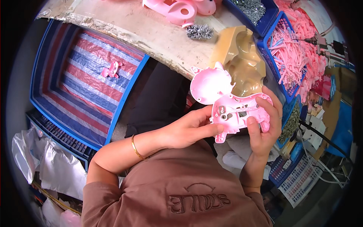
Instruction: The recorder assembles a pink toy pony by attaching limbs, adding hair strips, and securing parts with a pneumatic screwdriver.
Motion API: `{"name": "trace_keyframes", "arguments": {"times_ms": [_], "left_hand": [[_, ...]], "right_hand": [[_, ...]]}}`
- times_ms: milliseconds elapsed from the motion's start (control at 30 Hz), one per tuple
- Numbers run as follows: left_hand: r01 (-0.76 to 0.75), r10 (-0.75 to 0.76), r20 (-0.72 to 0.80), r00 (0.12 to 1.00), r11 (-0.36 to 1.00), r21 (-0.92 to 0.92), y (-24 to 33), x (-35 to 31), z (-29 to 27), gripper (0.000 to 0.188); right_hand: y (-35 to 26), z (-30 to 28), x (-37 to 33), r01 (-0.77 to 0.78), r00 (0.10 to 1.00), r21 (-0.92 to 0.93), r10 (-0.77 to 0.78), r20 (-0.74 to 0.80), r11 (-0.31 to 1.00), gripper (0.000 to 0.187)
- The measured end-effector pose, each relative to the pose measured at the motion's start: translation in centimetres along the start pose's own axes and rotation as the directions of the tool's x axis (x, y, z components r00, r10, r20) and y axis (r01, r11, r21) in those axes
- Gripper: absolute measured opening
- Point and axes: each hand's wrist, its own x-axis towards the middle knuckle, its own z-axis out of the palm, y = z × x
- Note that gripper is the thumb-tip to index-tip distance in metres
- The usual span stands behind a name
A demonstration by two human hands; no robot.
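Between my two hands is a pink plastic toy shell half [231,108], its hollow inside facing up. It has a round head part and a longer body with small metal parts and a thin pink strip inside. My left hand [196,128] grips its lower left edge, thumb on the rim. My right hand [266,126] wraps the right end, with fingers and thumb over the edge. Just beyond the shell, a tan moulded holder [245,56] with hollowed recesses rests at the table's edge.
On the worktable [124,22] lie more pink shells [174,9] and a silvery bundle of screws [199,32]. Blue baskets hold screws [249,11] and pink strips [285,53] at right. A striped-lined blue crate [130,92] at left contains a small pink piece [111,70].
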Motion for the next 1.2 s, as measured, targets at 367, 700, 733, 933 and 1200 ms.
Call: {"name": "trace_keyframes", "arguments": {"times_ms": [367,700,733,933,1200], "left_hand": [[-0.069,0.074,0.047,0.996,0.992,-0.102,0.6,-0.4,0.1,0.057],[0.081,-0.089,-0.032,0.996,0.975,-0.208,0.7,-0.7,-0.5,0.060],[0.074,-0.081,-0.015,0.997,0.956,-0.284,0.7,-0.7,-0.8,0.062],[0.034,-0.038,-0.006,0.999,0.941,-0.336,0.8,-0.7,-0.9,0.064],[0.135,-0.162,-0.198,0.967,0.980,-0.143,0.3,-0.6,0.0,0.056]], "right_hand": [[0.0,0.3,-0.1,-0.046,0.998,0.013,0.046,-0.039,0.999,0.039],[-1.8,0.5,1.7,0.286,0.948,-0.192,-0.249,0.198,0.939,0.038],[-1.7,0.8,1.9,0.311,0.938,-0.198,-0.268,0.219,0.929,0.040],[-2.8,0.7,2.6,0.324,0.897,-0.184,-0.240,0.370,0.928,0.062],[-2.5,0.7,3.2,0.312,0.880,-0.203,-0.201,0.430,0.928,0.066]]}}
